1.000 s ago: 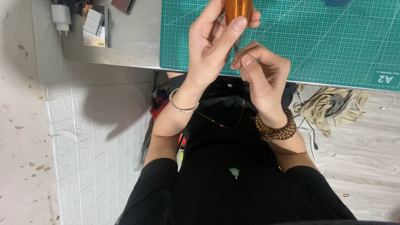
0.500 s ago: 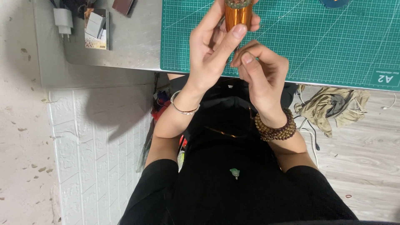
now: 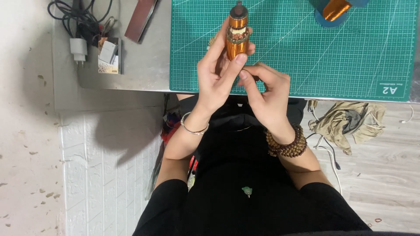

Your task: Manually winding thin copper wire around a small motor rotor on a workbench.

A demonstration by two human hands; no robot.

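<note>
My left hand (image 3: 218, 74) holds a copper-wound motor rotor (image 3: 237, 37) upright over the near edge of a green cutting mat (image 3: 350, 61). Its fingers wrap the lower copper part; the dark shaft tip points away from me. My right hand (image 3: 267, 94) sits just below and right of the rotor, thumb and forefinger pinched together against its base, apparently on a thin wire that is too fine to make out. A silver bangle is on the left wrist, a brown bead bracelet on the right.
A copper wire spool on a blue disc (image 3: 336, 9) lies at the mat's far edge. On the grey table (image 3: 144, 65) to the left are a white charger with black cables (image 3: 78, 46), a small box (image 3: 108, 54) and a dark strip (image 3: 141, 19). Crumpled cloth (image 3: 345, 120) lies on the floor.
The view has tilted, showing more of the rotor and the table. My right hand's pinch has moved up against the rotor's base. The left hand keeps its grip.
</note>
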